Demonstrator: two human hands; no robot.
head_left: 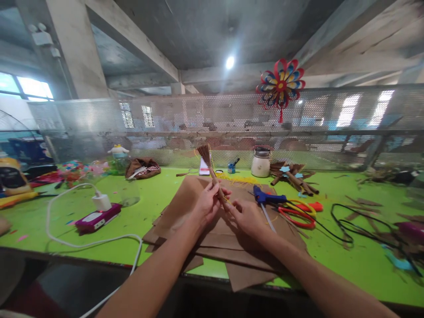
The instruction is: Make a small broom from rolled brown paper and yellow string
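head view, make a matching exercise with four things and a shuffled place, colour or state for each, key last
1. fringed brown roll
2. glue gun
3. white plug
4. flower ornament

a. on the purple power strip
b. gripped by the left hand, right hand at its lower end
c. at the top of the mesh screen
d. mostly blue

1-b, 2-d, 3-a, 4-c

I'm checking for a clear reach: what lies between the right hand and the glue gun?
In the head view, brown paper shows between the right hand and the glue gun; a pale stick slants from the gun beside the hand.
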